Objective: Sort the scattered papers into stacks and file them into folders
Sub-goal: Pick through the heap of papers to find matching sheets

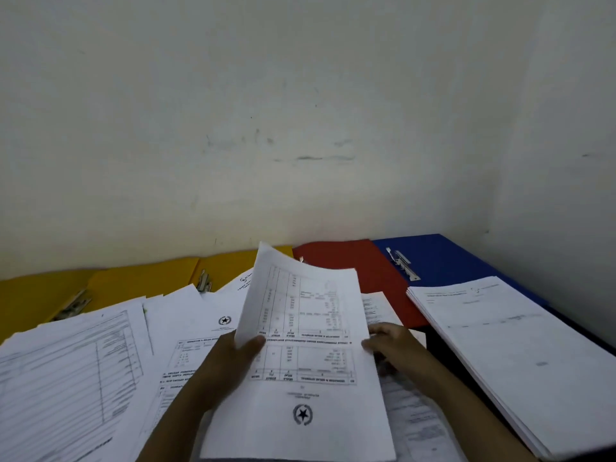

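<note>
A printed sheet (310, 331) with tables and a star emblem is raised above the desk, upside down to me, its far corner curling up. My left hand (230, 365) grips its left edge, thumb on top. At its right edge my right hand (388, 345) holds it with curled fingers. Scattered papers (110, 355) cover the desk to the left and under the sheet. A neat stack of papers (506, 348) lies on the right. Open folders line the wall: yellow (140, 278), red (370, 261) and blue (443, 255).
A white wall (300, 128) rises right behind the folders and closes the corner on the right. Metal fasteners show in the yellow folders (203, 281) and the blue one (403, 263). A dark strip of desk (443, 351) lies between my right hand and the stack.
</note>
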